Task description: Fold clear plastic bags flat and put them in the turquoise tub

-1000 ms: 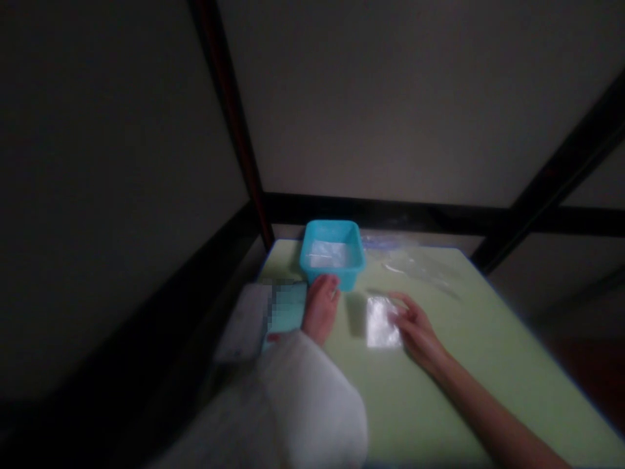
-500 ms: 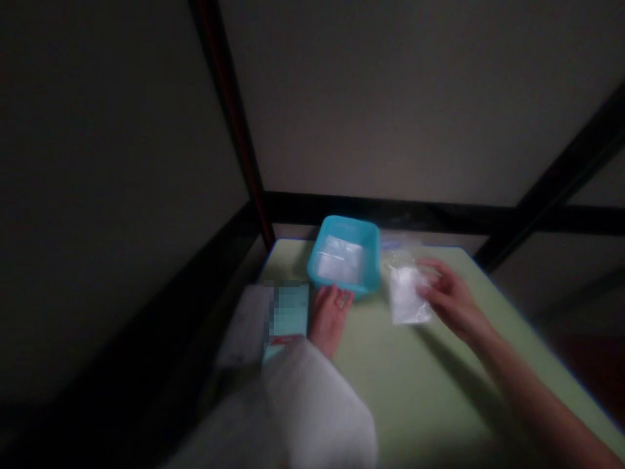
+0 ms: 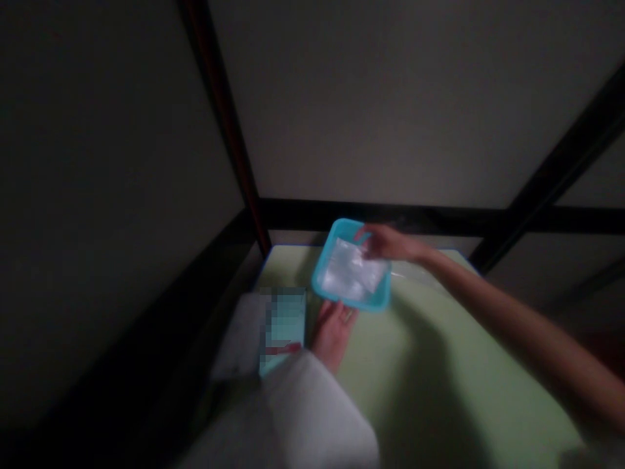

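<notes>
A turquoise basket [image 3: 378,301] rests on the pale green table, with clear plastic packets [image 3: 340,277] lying inside. My left hand [image 3: 334,332] is at the basket's near side, its fingertips by the rim; blur and the basket hide whether they grip it. Over the basket's right half, my right hand [image 3: 383,243] pinches a clear packet with something white in it [image 3: 372,273]. That packet hangs low inside the basket, overlapping the others.
A light teal box or booklet [image 3: 288,319], partly pixelated, lies left of my left hand beside a greyish white item [image 3: 241,335]. Clear plastic film [image 3: 420,275] shows right of the basket. A wall stands behind the table [image 3: 488,391].
My right hand has moved left with the packet, from over the table to over the basket. The basket has shifted and tilted slightly. My left hand stays near its front edge.
</notes>
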Demonstrator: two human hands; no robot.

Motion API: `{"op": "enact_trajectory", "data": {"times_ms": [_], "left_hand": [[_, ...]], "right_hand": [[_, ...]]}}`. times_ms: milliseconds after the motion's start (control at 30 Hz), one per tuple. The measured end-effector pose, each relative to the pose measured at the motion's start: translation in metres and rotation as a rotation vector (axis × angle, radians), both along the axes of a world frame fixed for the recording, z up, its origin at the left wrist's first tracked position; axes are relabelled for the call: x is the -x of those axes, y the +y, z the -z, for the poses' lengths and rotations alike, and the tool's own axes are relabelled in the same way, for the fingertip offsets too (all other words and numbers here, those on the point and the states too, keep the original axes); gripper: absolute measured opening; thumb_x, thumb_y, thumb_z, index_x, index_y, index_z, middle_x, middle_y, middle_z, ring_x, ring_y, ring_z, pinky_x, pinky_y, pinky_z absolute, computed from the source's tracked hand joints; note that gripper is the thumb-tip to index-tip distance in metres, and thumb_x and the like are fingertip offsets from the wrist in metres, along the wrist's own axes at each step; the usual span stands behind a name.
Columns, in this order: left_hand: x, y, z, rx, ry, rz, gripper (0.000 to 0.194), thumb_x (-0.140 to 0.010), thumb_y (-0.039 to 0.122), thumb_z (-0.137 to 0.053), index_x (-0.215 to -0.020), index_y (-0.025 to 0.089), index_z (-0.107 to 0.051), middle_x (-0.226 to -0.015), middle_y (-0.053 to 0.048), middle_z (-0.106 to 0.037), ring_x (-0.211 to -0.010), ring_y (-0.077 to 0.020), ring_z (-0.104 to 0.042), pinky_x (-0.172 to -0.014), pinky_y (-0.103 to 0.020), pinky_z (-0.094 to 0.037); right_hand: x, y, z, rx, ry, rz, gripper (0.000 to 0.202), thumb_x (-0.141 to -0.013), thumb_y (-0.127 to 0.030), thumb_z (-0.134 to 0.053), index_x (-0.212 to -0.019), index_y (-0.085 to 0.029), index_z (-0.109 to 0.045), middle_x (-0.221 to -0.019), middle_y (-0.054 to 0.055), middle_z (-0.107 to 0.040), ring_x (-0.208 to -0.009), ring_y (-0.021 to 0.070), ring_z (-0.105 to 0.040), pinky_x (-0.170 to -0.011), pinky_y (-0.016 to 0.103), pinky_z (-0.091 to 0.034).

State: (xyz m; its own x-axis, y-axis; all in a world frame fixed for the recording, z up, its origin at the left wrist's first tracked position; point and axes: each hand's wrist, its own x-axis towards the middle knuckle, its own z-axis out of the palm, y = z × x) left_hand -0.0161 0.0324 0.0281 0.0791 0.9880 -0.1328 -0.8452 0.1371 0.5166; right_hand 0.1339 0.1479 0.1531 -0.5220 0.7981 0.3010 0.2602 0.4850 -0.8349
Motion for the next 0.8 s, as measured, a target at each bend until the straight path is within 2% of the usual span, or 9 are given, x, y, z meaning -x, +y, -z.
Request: {"op": "enact_trajectory", "data": {"times_ms": [100,200,333,467,633,800], "left_hand": [[-0.001,-0.001,0.000,0.004,-0.004,0.004,0.017,-0.071,0.014,-0.070,-0.083,0.023,-0.061,-0.099,0.002,-0.068,-0.102,-0.0154,-0.061,-0.100,-0.036,-0.042],[-0.001,-0.002,-0.001,0.004,-0.029,0.015,0.019,-0.073,0.014,-0.069,-0.088,0.023,-0.062,-0.103,0.001,-0.068,-0.104,-0.0155,-0.060,-0.101,-0.037,-0.041],[-0.002,-0.004,-0.002,0.020,-0.061,0.030,0.015,-0.075,0.010,-0.067,-0.085,0.021,-0.062,-0.098,0.001,-0.069,-0.097,-0.0144,-0.063,-0.101,-0.038,-0.041],[-0.002,-0.005,-0.003,0.014,-0.060,0.043,0.014,-0.076,0.010,-0.066,-0.084,0.021,-0.062,-0.096,0.000,-0.069,-0.102,-0.0167,-0.061,-0.102,-0.039,-0.039],[-0.002,-0.005,-0.004,-0.010,-0.040,0.063,0.014,-0.078,0.013,-0.065,-0.089,0.021,-0.063,-0.105,-0.003,-0.068,-0.113,-0.0199,-0.057,-0.104,-0.039,-0.037],[-0.001,-0.003,-0.003,-0.033,-0.012,0.085,0.023,-0.080,0.009,-0.060,-0.091,0.029,-0.066,-0.110,0.001,-0.067,-0.116,-0.0200,-0.055,-0.101,-0.036,-0.040]], "right_hand": [[0.005,0.010,0.001,0.083,-0.330,-0.196,0.033,-0.061,-0.007,-0.067,-0.090,-0.017,-0.055,-0.065,-0.005,-0.058,-0.055,0.0107,-0.055,-0.049,0.021,-0.043],[0.011,0.017,-0.002,0.073,-0.514,-0.317,0.031,-0.069,-0.006,-0.061,-0.096,-0.016,-0.049,-0.075,-0.003,-0.059,-0.066,0.0118,-0.058,-0.060,0.024,-0.047],[0.020,0.028,-0.007,0.090,-0.637,-0.422,0.022,-0.071,0.000,-0.055,-0.085,-0.016,-0.051,-0.075,-0.002,-0.059,-0.074,0.0124,-0.058,-0.070,0.026,-0.047],[0.033,0.036,-0.010,0.128,-0.817,-0.572,0.022,-0.063,0.008,-0.057,-0.070,-0.013,-0.057,-0.065,-0.005,-0.058,-0.069,0.0121,-0.057,-0.067,0.023,-0.045],[0.051,0.033,0.003,0.108,-1.023,-0.687,0.021,-0.061,0.010,-0.058,-0.064,-0.010,-0.062,-0.057,-0.005,-0.059,-0.061,0.0114,-0.055,-0.062,0.022,-0.043],[0.053,0.025,0.019,-0.026,-1.080,-0.710,0.023,-0.061,0.009,-0.059,-0.066,-0.013,-0.064,-0.065,-0.004,-0.064,-0.068,0.0131,-0.059,-0.066,0.022,-0.044]]}}
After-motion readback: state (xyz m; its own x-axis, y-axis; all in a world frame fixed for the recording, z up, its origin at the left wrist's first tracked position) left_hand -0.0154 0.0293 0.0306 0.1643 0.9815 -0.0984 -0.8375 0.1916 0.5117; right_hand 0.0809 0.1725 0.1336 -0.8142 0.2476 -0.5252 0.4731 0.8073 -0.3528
